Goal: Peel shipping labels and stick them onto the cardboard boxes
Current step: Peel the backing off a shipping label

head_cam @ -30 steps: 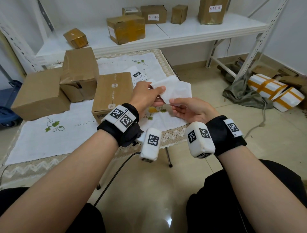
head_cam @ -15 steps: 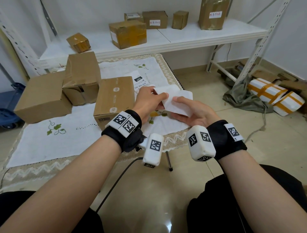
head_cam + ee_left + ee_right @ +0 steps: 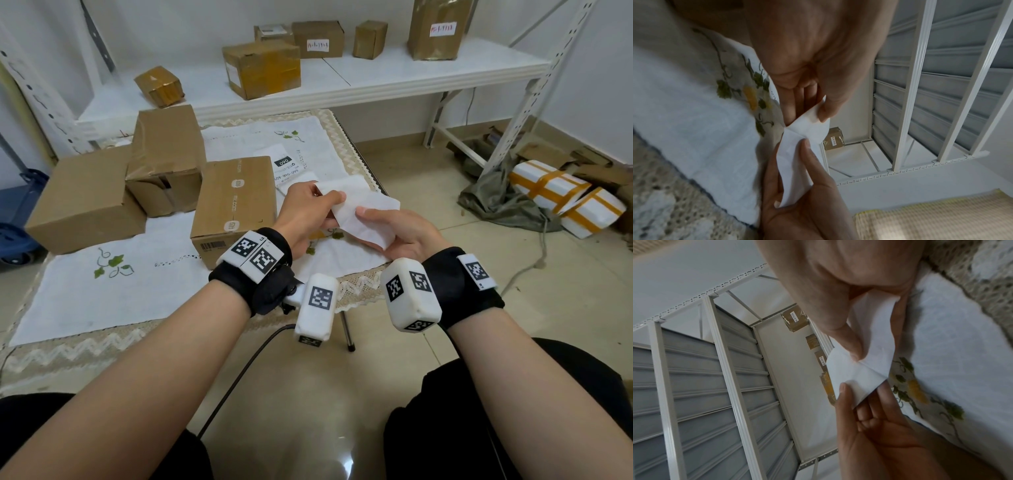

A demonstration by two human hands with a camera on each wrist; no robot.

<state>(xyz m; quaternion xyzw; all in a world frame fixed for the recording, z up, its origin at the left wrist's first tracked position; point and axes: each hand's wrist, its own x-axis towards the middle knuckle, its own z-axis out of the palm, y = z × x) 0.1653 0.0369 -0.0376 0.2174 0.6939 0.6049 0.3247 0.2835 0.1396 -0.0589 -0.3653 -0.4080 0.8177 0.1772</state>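
Label (image 3: 359, 212) matt white paper; boxes (image 3: 236, 202) plain brown cardboard; tablecloth (image 3: 137, 287) woven cloth, lace edge; floor (image 3: 308, 394) glossy tile.

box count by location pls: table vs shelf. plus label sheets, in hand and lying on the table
Cardboard boxes on the table: 3, the large left box, the taped box, the printed box
Cardboard boxes on the shelf: 6
Label sheet held by left hand and right hand: 1
Printed label sheets lying on the table: at least 1
Total: 11
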